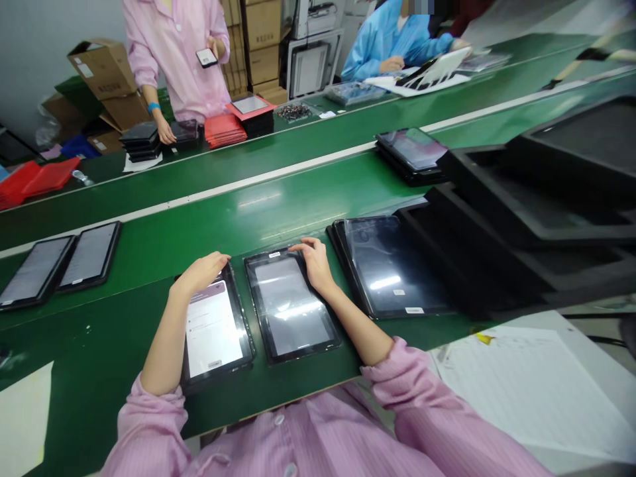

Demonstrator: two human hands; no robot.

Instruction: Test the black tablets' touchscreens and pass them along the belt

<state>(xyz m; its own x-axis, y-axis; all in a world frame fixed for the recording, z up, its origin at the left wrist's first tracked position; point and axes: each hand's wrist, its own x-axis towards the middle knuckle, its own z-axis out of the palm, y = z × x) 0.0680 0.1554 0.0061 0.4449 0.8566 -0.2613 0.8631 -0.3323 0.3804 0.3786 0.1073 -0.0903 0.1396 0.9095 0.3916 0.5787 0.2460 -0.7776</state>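
Observation:
In front of me two black tablets lie side by side on the green bench. The left tablet shows a lit white page with a purple band on top. Across its top end rests my left hand, fingers stretched toward the top right corner and partly hiding the screen. The right tablet has a grey screen, a clear film and a small white label at the top. At its top right corner is my right hand, fingers apart, the fingertips touching or just over the edge.
Stacked tablets stand right of my right hand, beside black foam trays. Two more tablets lie at left, another stack farther back. Papers lie at lower right. Across the bench, one person holds a small device; another sits working.

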